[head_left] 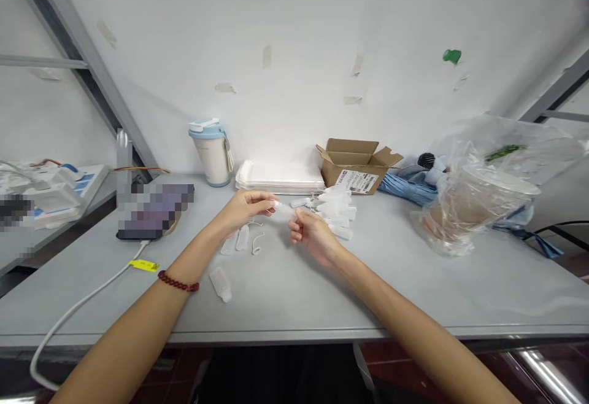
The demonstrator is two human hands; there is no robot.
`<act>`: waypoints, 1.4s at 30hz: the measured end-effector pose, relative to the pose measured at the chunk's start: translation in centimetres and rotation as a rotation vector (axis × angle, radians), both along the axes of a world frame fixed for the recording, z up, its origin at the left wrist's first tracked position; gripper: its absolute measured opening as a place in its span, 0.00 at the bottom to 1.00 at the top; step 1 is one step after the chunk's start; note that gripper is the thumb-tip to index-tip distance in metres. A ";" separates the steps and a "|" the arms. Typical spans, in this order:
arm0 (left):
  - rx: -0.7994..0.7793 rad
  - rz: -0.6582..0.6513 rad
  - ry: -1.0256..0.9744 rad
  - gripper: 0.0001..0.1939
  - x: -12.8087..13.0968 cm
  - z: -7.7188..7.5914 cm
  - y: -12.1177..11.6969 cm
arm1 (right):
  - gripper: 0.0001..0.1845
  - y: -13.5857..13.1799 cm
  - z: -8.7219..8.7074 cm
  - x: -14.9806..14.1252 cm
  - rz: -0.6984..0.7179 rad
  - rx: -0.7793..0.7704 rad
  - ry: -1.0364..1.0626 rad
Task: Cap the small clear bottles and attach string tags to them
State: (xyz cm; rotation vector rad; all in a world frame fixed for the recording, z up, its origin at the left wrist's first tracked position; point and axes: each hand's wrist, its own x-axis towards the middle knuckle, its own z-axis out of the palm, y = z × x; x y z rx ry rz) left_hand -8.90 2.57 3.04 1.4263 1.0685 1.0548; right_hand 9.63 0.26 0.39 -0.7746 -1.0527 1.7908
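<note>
Cloudy little bottle (pixel 285 212) over the grey table (pixel 294 306) looks light, soft and maybe slippery, so its two ends seem best for a gentle hold, with the left hand (pixel 246 207) pinching one end and the right hand (pixel 316 235) pinching the other between its fingers.

So it's just one head-worn cam, looking forward and kinda down over a smooth grey table (pixel 294 296) from the wearer's side. It sits above the table's front edge, pretty near, with the bare left hand (pixel 252 205) and bare right hand (pixel 314 235) around mid-frame. View's wide too: scuffed white wall (pixel 304 23) straight ahead up top, dark red tiled floor (pixel 184 364) peeking in at the bottom.
</note>
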 end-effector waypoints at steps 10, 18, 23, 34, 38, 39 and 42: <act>-0.080 -0.066 0.058 0.20 0.1 0.0 -0.1 | 0.24 -0.1 0.7 0.1 -0.049 0.073 -0.134; -0.076 -0.085 0.107 0.19 0.0 0.0 -0.2 | 0.25 -0.1 0.4 0.1 -0.074 0.132 -0.223; -0.015 -0.139 0.179 0.16 -0.3 0.0 -0.2 | 0.27 0.2 0.5 0.2 -0.104 0.124 -0.228; 0.069 -0.180 0.213 0.13 0.7 0.6 -1.0 | 0.28 1.2 -0.2 0.6 -0.200 0.251 -0.347; 0.037 -0.138 0.194 0.14 1.0 0.2 -0.8 | 0.27 1.6 -0.6 0.6 -0.235 0.253 -0.376; 0.031 -0.129 0.185 0.14 1.0 0.1 -0.7 | 0.27 1.6 -0.6 0.6 -0.250 0.266 -0.399; 0.026 -0.118 0.158 0.14 0.8 -0.3 -0.5 | 0.24 1.4 -0.3 0.6 -0.257 0.340 -0.451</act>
